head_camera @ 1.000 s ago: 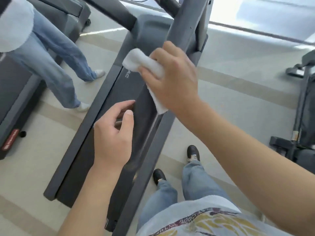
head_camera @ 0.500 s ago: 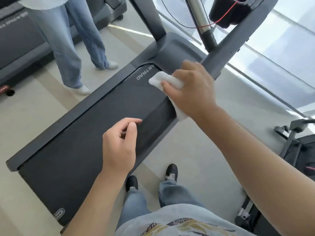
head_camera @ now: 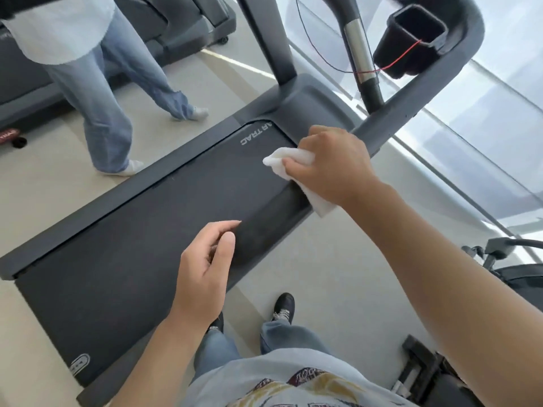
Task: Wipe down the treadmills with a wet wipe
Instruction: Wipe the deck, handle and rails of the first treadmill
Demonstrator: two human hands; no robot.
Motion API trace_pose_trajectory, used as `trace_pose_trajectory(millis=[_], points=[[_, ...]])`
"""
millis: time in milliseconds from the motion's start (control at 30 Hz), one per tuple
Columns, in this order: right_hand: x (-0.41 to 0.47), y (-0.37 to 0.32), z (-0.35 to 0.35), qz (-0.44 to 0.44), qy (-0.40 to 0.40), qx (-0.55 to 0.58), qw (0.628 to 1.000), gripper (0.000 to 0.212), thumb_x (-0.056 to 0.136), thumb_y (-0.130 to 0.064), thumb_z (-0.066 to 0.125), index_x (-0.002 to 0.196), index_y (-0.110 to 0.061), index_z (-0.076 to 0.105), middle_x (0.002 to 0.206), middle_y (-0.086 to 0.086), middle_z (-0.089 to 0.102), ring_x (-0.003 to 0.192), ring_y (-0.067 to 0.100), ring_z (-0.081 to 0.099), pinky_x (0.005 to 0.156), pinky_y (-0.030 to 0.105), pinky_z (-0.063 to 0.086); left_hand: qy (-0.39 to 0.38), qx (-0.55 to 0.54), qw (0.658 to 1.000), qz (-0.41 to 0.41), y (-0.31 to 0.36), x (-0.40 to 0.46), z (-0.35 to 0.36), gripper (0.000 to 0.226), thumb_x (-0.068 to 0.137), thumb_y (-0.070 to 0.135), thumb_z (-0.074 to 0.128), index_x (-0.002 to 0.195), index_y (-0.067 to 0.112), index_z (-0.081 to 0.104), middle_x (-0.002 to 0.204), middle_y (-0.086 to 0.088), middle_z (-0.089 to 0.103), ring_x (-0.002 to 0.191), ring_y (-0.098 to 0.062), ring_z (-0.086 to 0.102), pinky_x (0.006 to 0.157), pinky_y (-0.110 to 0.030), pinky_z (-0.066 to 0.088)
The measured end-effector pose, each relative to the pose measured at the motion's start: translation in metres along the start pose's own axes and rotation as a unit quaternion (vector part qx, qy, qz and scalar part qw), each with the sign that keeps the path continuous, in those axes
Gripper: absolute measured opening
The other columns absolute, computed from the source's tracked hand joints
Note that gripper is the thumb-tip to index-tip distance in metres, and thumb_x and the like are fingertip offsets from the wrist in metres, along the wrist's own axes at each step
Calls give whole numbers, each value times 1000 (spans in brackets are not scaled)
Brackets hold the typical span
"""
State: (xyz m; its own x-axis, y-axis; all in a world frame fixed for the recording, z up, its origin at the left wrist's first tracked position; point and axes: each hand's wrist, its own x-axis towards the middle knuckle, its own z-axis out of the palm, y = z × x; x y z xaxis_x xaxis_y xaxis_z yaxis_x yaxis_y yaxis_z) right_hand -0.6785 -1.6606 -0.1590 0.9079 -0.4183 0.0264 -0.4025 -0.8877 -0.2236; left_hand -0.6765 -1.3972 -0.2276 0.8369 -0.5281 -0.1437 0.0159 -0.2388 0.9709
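The right hand grips a bunched white wipe near the front of the treadmill belt, by the right upright. The left hand hovers over the belt's near edge, fingers loosely curled, holding nothing.

White wet wipe at 1 o'clock; black treadmill belt with white lettering, dark grey side rails; a red cord at 2 o'clock; pale beige floor.
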Motion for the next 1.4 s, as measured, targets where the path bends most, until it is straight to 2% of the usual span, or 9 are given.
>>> trace_pose_trajectory(millis=[67,333,467,600,867,1033,1200,1300,1400], points=[[-1,-23,4,-17,-44,-35,998,36,87,-52,56,66,-24,61,76,-3,52,74,17,55,60,31,42,-17,-12,1000,5,-5,-6,-5,37,101,40,46,126,24,69,118,2,73,114,-26,69,96,-44,57],[-32,-104,28,-152,-146,-18,977,45,92,-58,51,65,-23,59,77,-4,55,68,17,57,56,31,42,-22,-13,999,25,-24,-21,-24,39,90,36,73,128,30,65,119,7,72,116,-18,67,92,-15,50],[-8,-57,11,-95,-134,-48,985,41,87,-55,56,67,-20,62,74,0,58,69,18,57,59,34,47,-14,-9,1000,23,-34,-19,-26,42,85,38,78,125,26,68,120,8,72,119,-18,66,92,-18,52],[2,-37,5,-45,-97,-69,992,41,89,-51,58,65,-19,62,73,0,50,65,16,51,57,30,33,-21,-24,999,-18,-41,-20,-31,42,83,41,81,122,30,69,117,12,74,116,-16,68,91,-23,54],[-59,-118,40,-203,-5,-70,977,36,87,-40,64,59,-22,49,66,-7,43,62,21,43,55,32,33,-54,-82,990,-104,-45,-12,-43,73,78,30,95,138,38,56,112,5,75,102,-17,74,91,-45,61],[-72,-127,48,-345,-59,-98,932,32,92,-53,65,77,-24,70,80,-6,55,71,18,35,60,34,34,-87,-70,992,-59,-38,-1,-49,80,76,13,93,142,37,54,111,2,75,99,-21,74,90,-51,61],[-46,-75,19,-212,-15,0,977,33,91,-54,66,74,-25,64,73,-9,40,64,13,40,55,28,34,-114,-44,992,11,-10,16,-44,39,92,28,82,126,34,65,109,14,73,102,-10,70,82,-18,55],[-28,-42,12,-50,28,-8,998,44,91,-59,56,70,-21,61,72,-4,44,63,15,44,59,28,32,-107,-17,994,20,-6,25,-28,20,107,34,58,123,27,69,112,16,72,110,-7,66,87,-16,50],[-40,-59,23,-55,52,-8,997,44,91,-56,59,67,-19,60,72,-3,46,71,19,50,58,31,38,-85,-41,996,2,-8,24,-22,22,110,28,51,120,25,71,112,11,74,109,-8,68,92,-24,51]])
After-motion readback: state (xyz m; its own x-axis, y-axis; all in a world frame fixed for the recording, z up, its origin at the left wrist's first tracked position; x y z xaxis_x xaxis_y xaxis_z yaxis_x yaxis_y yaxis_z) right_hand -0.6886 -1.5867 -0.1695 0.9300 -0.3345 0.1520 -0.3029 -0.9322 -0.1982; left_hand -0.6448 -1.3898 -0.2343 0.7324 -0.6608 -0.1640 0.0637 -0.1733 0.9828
